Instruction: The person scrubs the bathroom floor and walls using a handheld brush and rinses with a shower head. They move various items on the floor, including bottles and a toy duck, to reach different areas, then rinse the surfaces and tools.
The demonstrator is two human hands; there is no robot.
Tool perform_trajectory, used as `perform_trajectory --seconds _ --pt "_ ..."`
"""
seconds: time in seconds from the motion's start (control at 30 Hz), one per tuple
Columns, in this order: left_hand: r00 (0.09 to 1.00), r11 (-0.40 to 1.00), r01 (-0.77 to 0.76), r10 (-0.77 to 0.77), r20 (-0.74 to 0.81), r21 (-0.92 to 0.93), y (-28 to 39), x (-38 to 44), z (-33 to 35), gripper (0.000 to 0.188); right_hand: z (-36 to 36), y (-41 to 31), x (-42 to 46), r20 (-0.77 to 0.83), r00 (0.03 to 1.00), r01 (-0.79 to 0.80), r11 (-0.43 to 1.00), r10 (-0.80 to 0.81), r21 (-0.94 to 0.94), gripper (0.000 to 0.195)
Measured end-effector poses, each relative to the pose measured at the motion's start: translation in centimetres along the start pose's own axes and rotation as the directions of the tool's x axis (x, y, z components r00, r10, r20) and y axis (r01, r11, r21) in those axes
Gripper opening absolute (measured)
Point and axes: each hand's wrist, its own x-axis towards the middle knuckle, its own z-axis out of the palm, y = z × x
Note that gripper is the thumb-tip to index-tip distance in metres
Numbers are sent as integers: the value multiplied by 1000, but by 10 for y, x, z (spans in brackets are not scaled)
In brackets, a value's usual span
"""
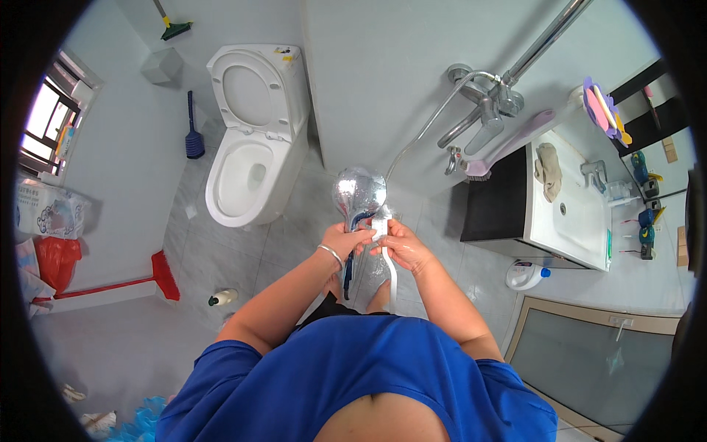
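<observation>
My left hand [348, 240], with a bangle at the wrist, grips the handle of a chrome hand shower [358, 190]. The round head points away from me, and the thumb of that hand reaches over to a white long-handled tool [380, 227]. Wet fingers of my right hand [407, 248] close around the same tool just below its blocky upper end. Its white handle [392, 276] hangs down towards my feet. Both hands meet in front of my body, above the wet tiled floor [309, 221]. Fingers partly hide the tool's upper end, so its kind is unclear.
A white toilet [243, 177] with raised lid stands ahead left. The metal shower hose [425, 130] runs to a wall mixer tap [486, 105]. At right are a washbasin [574, 215] and a white jug [525, 275]. A bottle [223, 297] and red broom [164, 276] are at left.
</observation>
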Motion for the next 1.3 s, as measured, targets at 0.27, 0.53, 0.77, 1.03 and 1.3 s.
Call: perform_trajectory --seconds 0.27,0.53,0.77,1.03,1.3 --pt "999 995 -32 33 -13 93 -23 7 1 22 11 15 0 -138 988 31 970 -65 -239 42" --pt "996 984 -65 74 -55 164 -24 12 6 20 -1 26 -5 -168 979 84 977 -118 -198 42" --pt "992 975 -72 92 -87 212 -28 13 -2 21 -9 17 -20 -196 978 74 997 -72 4 43" --pt "938 911 -103 222 -265 399 -31 31 -33 20 -18 4 -42 -242 968 89 989 -59 116 42" --pt "929 878 -34 204 -309 478 -51 44 -59 22 -44 5 -72 -115 983 169 939 -141 298 51"
